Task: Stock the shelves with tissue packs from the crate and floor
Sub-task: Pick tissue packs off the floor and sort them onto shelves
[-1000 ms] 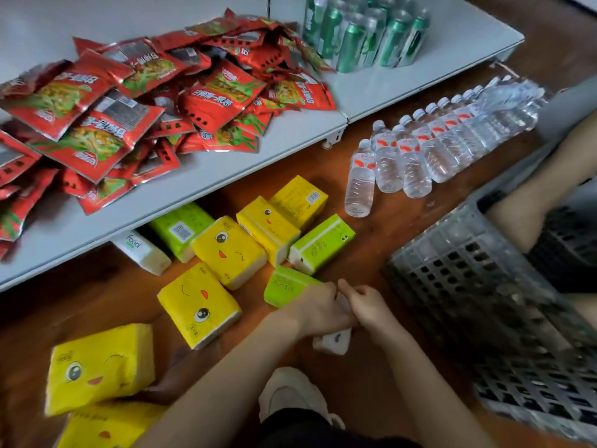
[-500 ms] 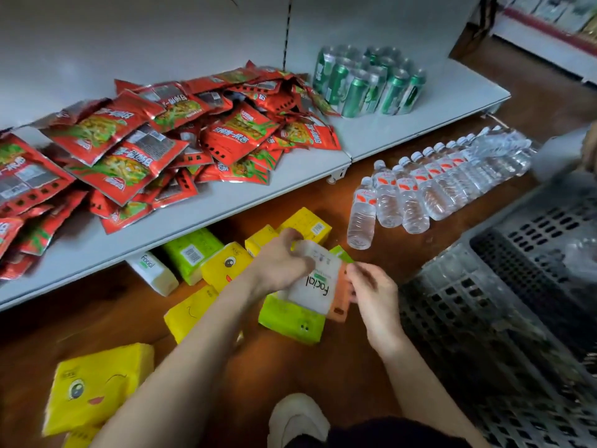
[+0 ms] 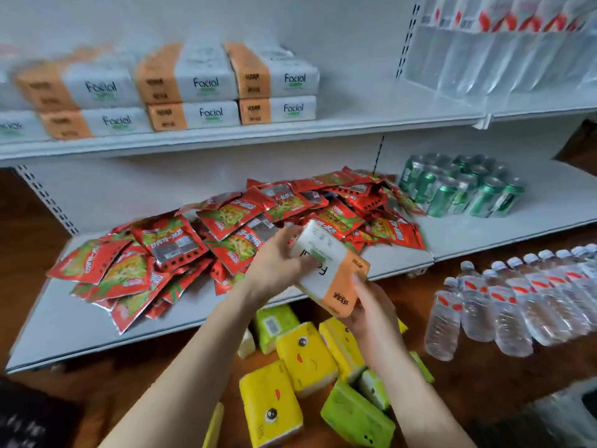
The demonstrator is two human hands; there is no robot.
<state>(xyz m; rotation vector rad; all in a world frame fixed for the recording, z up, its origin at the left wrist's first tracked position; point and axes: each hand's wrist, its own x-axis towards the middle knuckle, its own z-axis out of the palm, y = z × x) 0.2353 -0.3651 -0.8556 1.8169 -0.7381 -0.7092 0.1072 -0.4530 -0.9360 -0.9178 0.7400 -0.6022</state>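
Both hands had risen from floor level since half a second earlier, carrying the white-and-orange tissue pack (image 3: 329, 268) up before the front edge of the lower shelf (image 3: 468, 240). Left hand (image 3: 274, 263) gripped its white end, fingers closed on it; right hand (image 3: 368, 305) held the orange end from below, thumb pressed on top. Matching packs (image 3: 206, 88) sat stacked on the upper shelf (image 3: 371, 124). Yellow packs (image 3: 303, 357) and green packs (image 3: 355, 415) lay on the floor (image 3: 468, 383) beneath the hands.
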